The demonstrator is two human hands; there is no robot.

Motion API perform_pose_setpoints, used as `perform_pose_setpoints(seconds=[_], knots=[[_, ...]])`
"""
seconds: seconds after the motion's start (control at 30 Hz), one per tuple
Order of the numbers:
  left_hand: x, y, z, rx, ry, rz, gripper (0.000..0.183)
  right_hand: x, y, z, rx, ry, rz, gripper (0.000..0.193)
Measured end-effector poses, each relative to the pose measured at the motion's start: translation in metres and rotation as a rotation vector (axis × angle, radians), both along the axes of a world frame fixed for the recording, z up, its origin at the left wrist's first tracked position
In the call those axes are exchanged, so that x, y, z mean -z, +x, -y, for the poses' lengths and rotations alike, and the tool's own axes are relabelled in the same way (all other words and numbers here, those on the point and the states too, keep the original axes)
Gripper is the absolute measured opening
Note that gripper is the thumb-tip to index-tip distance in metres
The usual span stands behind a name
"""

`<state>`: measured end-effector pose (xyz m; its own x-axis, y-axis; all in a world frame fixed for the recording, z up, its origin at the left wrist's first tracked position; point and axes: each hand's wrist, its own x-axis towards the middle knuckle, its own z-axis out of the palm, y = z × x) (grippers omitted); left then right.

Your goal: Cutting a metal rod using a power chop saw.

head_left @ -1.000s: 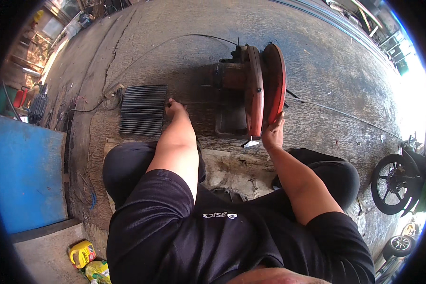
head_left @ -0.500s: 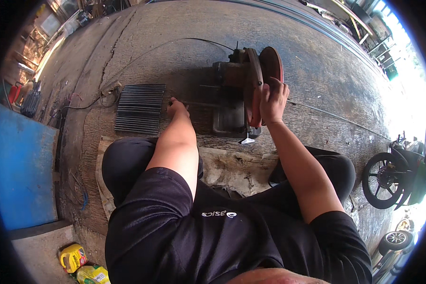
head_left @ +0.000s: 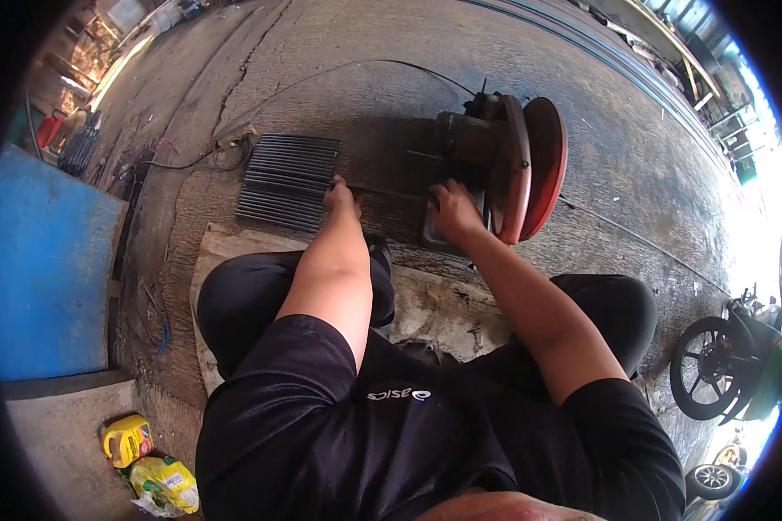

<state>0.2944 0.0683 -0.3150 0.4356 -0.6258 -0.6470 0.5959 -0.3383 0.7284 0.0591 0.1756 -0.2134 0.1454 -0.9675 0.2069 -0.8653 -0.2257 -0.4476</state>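
A cut-off saw [head_left: 471, 143] with a red-edged round disc [head_left: 547, 165] and a curved guard [head_left: 514, 174] stands on the floor in front of me. From its left side a thin metal rod [head_left: 391, 192] runs toward my left hand [head_left: 342, 198], whose fingers are closed around the rod's end. My right hand [head_left: 457, 211] is over the saw's base [head_left: 439, 236], left of the guard, with curled fingers at the rod's line. What those fingers grip is hidden. Beside my left hand lie cut metal rods [head_left: 287, 182], several, in tidy rows.
A long rod [head_left: 643, 230] stretches right of the saw toward a motorbike [head_left: 712, 365]. The power cable [head_left: 356, 62] loops behind to a socket block [head_left: 235, 136]. A stained cloth [head_left: 434, 304] lies under my legs. At left are a blue panel [head_left: 48, 269] and a yellow jug [head_left: 128, 440].
My right hand has left the saw's guard and come down leftward onto the base area. The disc and guard sit at a different tilt. My view has shifted, while my left hand stays by the rod.
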Motion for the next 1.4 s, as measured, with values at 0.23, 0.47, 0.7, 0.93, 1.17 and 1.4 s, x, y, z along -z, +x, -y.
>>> perform_pose_setpoints(seconds=[0.23,0.47,0.7,0.93,1.17,1.4], knots=[[0.021,0.019,0.001,0.076,-0.036,-0.092,0.036,0.053,0.011,0.001,-0.023,0.502,-0.185,0.032],[0.028,0.013,0.021,0.206,0.097,0.210,0.043,0.078,0.036,0.000,-0.035,0.674,-0.273,0.029],[0.043,-0.020,0.014,0.519,-0.046,0.670,0.035,0.098,0.062,0.013,0.015,0.791,-0.165,0.037],[0.049,-0.032,0.003,0.589,0.169,0.584,0.036,0.121,0.070,0.026,0.129,0.948,-0.192,0.037],[0.029,-0.048,0.029,0.531,0.116,0.586,0.038,0.145,0.085,0.073,0.095,0.846,-0.075,0.046],[0.096,-0.059,0.021,0.764,0.061,0.745,0.036,0.129,0.078,0.070,-0.088,0.847,-0.093,0.044]])
